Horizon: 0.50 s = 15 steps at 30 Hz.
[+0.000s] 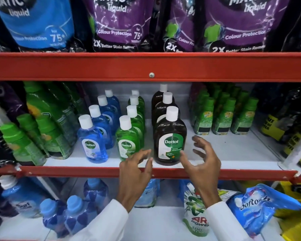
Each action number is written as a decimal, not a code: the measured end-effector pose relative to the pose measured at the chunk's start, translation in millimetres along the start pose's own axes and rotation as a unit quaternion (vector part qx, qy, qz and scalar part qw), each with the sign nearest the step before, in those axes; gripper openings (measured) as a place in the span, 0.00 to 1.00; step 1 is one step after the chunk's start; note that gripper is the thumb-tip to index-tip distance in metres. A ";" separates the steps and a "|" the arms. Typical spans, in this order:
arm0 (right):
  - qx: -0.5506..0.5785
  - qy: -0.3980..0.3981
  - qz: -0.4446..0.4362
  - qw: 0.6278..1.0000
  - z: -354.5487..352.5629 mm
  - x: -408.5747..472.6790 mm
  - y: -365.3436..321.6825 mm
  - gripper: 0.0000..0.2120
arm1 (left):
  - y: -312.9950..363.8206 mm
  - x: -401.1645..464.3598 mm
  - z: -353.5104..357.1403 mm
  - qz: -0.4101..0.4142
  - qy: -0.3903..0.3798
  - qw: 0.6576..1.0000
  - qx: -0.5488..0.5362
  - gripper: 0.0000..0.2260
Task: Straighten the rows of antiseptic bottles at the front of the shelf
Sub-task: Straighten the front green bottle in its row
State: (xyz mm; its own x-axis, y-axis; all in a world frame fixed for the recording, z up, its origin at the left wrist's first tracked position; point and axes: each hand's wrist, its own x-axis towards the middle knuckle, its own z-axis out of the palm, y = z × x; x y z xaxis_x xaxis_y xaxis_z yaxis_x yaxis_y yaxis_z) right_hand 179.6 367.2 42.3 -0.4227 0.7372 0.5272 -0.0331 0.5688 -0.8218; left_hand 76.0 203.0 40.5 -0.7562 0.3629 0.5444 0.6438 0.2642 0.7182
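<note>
Brown bottle (170, 136) upright at shelf (233, 153) front edge, framed by two spread hands.
Right hand (204, 160) at bottle's 4 o'clock, fingers wide, holding nothing; left hand (135, 166) at 8 o'clock, fingers loosely splayed, empty, overlapping green bottle (128, 140) base.

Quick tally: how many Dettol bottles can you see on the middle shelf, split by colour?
Blue Dettol bottles: 4
Green Dettol bottles: 4
Brown Dettol bottles: 3
Total: 11, as far as the rows show; any hidden behind cannot be counted.
</note>
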 end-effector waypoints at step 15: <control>-0.063 -0.188 -0.014 0.980 114.5 -31.8 -44.9 0.15 | -71.2 37.4 -46.2 -0.079 -0.058 0.995 -0.005 0.16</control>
State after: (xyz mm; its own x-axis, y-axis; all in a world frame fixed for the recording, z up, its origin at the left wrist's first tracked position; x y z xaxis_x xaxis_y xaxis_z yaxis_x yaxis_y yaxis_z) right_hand 90.9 276.5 37.7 -0.7283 0.5466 0.4132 0.0520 0.6454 -0.7621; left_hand -3.6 156.4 29.7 -0.8291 0.4187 0.3706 0.5161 0.3181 0.7953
